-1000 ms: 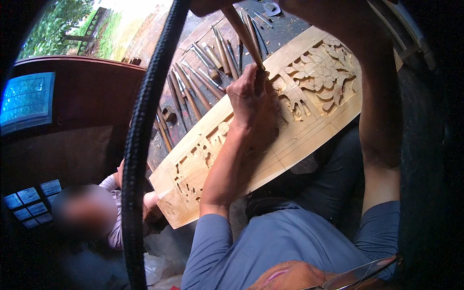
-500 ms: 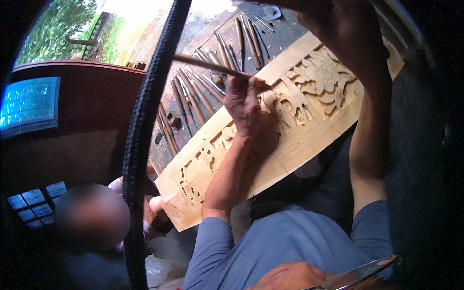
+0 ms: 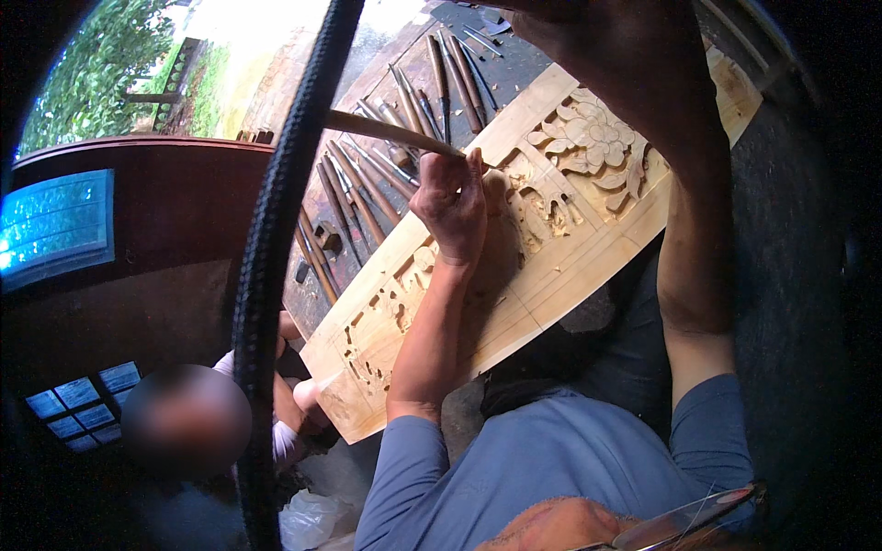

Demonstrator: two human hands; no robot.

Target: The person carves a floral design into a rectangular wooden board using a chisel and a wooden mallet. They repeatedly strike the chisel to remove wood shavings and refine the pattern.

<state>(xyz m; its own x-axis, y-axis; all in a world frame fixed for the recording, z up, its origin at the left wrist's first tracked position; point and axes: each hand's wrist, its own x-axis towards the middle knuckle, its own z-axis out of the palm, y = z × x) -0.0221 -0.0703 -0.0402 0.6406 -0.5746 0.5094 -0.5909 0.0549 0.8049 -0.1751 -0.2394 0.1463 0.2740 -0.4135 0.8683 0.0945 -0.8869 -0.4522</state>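
The long tool (image 3: pixel 390 130) now slants leftward, having pointed toward the view's top a second ago.

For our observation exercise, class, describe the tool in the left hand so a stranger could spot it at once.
Find the long, pale carved board slanting across the middle. At its upper edge, the left hand grips a long brown tool. Unlike the loose tools lying beyond, this one is held.
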